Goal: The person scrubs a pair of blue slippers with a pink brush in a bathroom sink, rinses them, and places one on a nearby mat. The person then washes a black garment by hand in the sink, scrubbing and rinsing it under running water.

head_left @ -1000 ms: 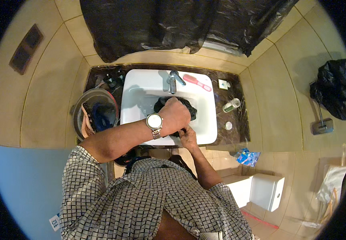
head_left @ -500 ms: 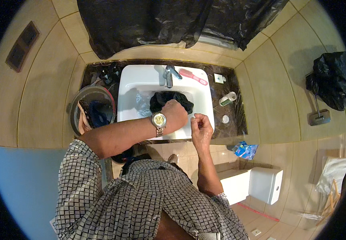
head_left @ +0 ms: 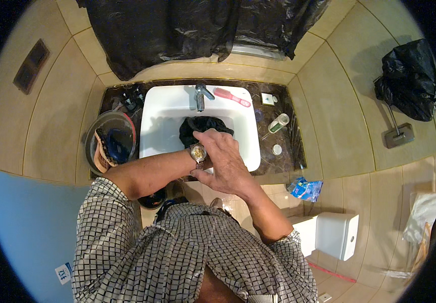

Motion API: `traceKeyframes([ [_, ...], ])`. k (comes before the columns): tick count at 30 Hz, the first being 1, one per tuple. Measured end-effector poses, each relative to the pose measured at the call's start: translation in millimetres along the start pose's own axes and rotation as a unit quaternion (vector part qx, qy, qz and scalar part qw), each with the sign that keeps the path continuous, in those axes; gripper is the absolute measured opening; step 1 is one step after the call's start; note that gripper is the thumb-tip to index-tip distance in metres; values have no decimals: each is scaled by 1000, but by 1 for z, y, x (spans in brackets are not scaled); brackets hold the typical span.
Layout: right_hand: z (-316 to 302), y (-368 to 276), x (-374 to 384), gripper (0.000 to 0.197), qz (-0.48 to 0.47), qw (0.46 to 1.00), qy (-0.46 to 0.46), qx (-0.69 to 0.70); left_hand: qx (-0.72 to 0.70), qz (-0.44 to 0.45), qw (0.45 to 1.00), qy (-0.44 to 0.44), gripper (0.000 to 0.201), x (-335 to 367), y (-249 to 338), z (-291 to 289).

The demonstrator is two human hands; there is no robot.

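Observation:
My left arm reaches across the front of the white washbasin [head_left: 251,146], with a metal-band wristwatch [head_left: 198,152] on its wrist. Most of my left hand [head_left: 208,162] is covered, so its fingers do not show. Over it lies my right hand [head_left: 224,164], its fingers beyond the watch and its thumb on the near side, closed around the watch and wrist. Just past the hands, a black crumpled piece that looks like wet cloth [head_left: 190,129] sits in the basin. Above it stands a metal faucet [head_left: 201,98].
A pink brush [head_left: 231,97] lies on the basin's back rim. To the left is a bucket [head_left: 91,146] holding clothes. A bottle [head_left: 278,123], a white lid [head_left: 277,149] and a small white square [head_left: 267,98] sit on the dark counter [head_left: 293,146]. A blue packet [head_left: 306,189] and a toilet [head_left: 336,236] are lower right.
My right hand has moved left from beside the left fist onto the left wrist and watch. The left hand has become mostly covered. My view has shifted slightly.

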State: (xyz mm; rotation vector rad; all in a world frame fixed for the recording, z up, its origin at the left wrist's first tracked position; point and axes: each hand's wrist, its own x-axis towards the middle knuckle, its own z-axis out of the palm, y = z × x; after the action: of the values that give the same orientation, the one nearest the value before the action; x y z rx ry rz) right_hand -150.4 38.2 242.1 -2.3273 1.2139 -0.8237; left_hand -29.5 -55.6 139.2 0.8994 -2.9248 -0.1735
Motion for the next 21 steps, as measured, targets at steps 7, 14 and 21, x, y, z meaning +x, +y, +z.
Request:
traceKeyframes([
  [7, 9, 2, -3, 68, -8, 1000, -21, -14, 9, -7, 1000, -12, 18, -2, 8, -8],
  [14, 18, 2, -5, 65, -36, 999, 26, 3, 10, -6, 1000, -13, 17, -5, 8, -10],
  [21, 30, -4, -6, 65, -61, 997, 49, 13, 9, -12, 1000, -14, 17, -18, 4, -13],
])
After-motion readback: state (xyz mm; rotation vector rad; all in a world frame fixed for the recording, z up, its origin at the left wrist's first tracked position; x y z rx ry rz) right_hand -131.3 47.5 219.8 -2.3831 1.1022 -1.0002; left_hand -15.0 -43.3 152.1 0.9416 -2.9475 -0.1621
